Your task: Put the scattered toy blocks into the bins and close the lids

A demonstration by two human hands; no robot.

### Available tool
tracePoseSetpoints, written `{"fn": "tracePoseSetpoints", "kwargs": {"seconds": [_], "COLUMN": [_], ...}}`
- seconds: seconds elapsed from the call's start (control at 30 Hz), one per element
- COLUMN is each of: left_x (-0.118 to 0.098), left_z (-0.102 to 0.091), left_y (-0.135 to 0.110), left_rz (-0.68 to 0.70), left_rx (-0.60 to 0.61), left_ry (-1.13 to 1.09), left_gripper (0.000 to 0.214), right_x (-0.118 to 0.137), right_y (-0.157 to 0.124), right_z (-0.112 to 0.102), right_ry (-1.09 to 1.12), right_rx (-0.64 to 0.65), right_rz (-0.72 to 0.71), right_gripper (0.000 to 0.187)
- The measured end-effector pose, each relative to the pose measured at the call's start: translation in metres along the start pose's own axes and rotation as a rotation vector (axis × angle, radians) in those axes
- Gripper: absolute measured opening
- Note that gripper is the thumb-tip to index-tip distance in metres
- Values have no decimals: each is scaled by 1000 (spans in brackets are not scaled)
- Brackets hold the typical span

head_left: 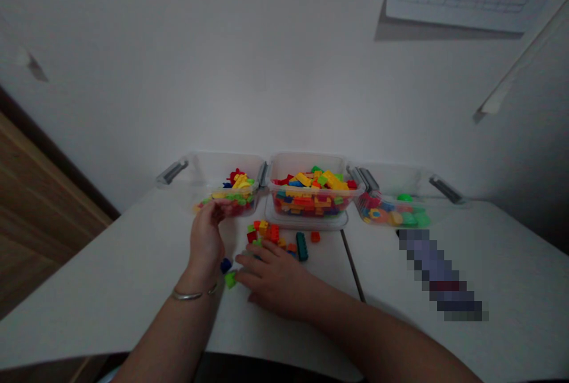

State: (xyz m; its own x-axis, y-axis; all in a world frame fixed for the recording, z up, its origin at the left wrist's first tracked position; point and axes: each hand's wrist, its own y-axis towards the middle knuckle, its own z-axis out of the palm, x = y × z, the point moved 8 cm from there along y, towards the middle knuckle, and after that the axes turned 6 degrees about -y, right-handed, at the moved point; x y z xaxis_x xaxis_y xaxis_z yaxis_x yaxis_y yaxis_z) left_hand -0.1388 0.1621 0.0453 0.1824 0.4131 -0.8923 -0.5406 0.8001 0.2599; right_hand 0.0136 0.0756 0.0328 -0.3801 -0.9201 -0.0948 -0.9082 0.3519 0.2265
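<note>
My left hand (pixel 208 235), with a silver bangle at the wrist, is raised at the front of the left plastic box (pixel 195 163). Its fingers bend loosely to the right, and no brick shows in them. That box holds small toy pieces (pixel 240 181) in red, yellow, green and blue. My right hand (pixel 275 279) lies low over the table, fingers spread across a loose group of toy bricks (pixel 263 229), partly covering them. By its fingertips are a lime green brick (pixel 230 279) and a dark blue brick (pixel 226 265). A long teal brick (pixel 301 246) and an orange brick (pixel 315 236) lie farther right.
A middle box (pixel 311 160) full of bricks stands on a clear lid (pixel 306 221) by the wall. The right box (pixel 391 175) holds round colourful pieces. A pixelated long object (pixel 438 273) lies on the white table (pixel 382 335). A dark seam (pixel 352 264) crosses the tabletop.
</note>
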Motion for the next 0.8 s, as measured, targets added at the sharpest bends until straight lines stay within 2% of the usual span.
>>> {"fn": "tracePoseSetpoints", "kwargs": {"seconds": [0.13, 0.37, 0.63, 0.7, 0.8], "left_x": [1, 2, -2, -2, 1], "left_z": [-2, 2, 9, 10, 12], "left_y": [0, -2, -6, -6, -5], "left_rz": [-14, 0, 25, 15, -8], "left_rx": [6, 52, 59, 52, 72], "left_ry": [-22, -3, -37, -15, 100], "left_gripper": [19, 20, 15, 16, 18], "right_x": [22, 16, -1, -6, -14], "right_y": [5, 8, 6, 4, 1], "right_z": [3, 10, 11, 11, 10], "right_ry": [-20, -9, -82, -119, -149], "right_rx": [-26, -31, -81, -114, -147], "right_rz": [-107, -55, 65, 93, 161], "right_gripper": [50, 53, 30, 23, 22]}}
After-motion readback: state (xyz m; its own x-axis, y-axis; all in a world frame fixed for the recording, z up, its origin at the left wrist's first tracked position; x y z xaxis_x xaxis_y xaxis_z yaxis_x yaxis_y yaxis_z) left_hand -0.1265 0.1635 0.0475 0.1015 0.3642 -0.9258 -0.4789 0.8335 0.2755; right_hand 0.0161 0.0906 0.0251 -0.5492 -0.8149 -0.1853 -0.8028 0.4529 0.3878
